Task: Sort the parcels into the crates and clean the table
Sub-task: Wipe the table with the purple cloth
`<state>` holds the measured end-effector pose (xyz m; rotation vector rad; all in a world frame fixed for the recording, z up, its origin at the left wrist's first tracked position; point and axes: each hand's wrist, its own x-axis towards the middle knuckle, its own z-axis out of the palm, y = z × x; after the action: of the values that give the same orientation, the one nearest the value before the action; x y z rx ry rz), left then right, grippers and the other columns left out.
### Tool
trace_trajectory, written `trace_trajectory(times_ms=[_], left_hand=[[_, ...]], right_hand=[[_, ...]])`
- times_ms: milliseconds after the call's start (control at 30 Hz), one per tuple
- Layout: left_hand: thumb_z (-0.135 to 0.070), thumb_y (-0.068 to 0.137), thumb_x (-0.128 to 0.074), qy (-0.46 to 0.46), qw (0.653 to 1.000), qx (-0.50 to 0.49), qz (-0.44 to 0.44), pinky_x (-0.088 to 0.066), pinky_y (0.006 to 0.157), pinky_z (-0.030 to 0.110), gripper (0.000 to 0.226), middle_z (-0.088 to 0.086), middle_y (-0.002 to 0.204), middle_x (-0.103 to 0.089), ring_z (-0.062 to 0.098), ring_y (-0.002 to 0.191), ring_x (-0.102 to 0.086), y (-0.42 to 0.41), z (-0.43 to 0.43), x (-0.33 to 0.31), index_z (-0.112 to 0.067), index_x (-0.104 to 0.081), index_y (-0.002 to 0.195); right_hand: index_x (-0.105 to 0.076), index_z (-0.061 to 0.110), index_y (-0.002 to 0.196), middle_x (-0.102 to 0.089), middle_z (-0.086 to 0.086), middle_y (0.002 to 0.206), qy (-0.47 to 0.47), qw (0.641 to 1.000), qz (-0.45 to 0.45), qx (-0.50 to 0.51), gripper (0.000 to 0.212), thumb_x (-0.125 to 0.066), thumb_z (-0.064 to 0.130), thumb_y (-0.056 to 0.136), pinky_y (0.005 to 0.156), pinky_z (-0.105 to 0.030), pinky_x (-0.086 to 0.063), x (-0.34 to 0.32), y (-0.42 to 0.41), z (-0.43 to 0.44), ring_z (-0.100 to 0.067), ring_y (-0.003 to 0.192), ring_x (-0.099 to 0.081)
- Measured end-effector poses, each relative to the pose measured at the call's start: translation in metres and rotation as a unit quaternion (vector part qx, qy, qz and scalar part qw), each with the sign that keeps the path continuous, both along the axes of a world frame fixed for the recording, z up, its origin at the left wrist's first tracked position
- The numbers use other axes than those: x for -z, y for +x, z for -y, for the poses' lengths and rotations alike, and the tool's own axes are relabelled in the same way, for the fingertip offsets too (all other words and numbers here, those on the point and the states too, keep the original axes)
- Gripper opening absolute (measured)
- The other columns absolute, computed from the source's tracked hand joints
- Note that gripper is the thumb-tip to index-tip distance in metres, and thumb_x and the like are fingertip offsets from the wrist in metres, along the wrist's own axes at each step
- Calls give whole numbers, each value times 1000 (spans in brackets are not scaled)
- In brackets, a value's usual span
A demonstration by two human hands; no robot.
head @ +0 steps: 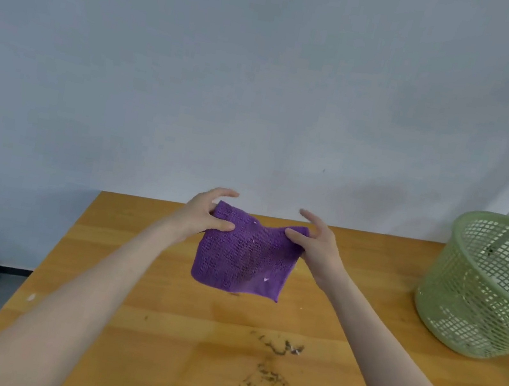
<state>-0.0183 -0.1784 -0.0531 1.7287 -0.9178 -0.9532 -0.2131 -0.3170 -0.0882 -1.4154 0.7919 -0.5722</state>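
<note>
Both hands, left (209, 215) and right (309, 240), pinch the purple cloth's (244, 255) top corners; refolding probably-soiled side inward should wipe crumbs (273, 361) cleanly.

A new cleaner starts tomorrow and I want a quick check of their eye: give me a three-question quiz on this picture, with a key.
1. True or false: the purple cloth lies flat on the table.
2. The left hand and right hand pinch the cloth by: A its top corners; B its bottom edge; C its middle.
3. Fill in: the dark crumbs lie ___ to the person than the cloth.
Key: 1 false, it hangs from both hands; 2 A; 3 nearer.
</note>
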Motion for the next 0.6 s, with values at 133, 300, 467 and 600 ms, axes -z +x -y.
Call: trace_trajectory(times_ms=[133,300,467,600], left_hand=[[7,76,-70,75,980,90,162,-49,92,31,54,7,114,-61,21,104,-59,6,-3,5,-10,-55,125],[-17,77,-75,80,930,48,356,-38,66,26,16,0,84,-49,17,82,-49,4,7,18,-22,-61,72],[-22,86,-64,72,966,-58,243,-38,55,26,23,2,71,-56,19,65,-56,0,28,36,-14,-50,70],[-15,90,-58,25,985,-85,150,-39,59,27,16,-2,74,-54,15,67,-53,-25,50,51,-15,-46,79]], right_hand=[[-65,12,116,-62,-2,104,-237,935,-213,-153,46,-77,7,71,78,-19,-42,-7,-2,-9,-16,96,-57],[-53,16,57,-47,2,61,-325,907,-260,-65,26,-65,10,79,58,-21,-27,9,-5,-12,-24,82,-44],[-49,12,131,-42,-12,136,-155,950,-251,102,45,-62,18,88,100,-31,-36,18,-12,-7,-28,121,-46],[-35,20,144,-32,-9,151,205,975,-81,8,67,-55,51,89,98,-51,-40,25,-5,-13,-34,133,-37]])
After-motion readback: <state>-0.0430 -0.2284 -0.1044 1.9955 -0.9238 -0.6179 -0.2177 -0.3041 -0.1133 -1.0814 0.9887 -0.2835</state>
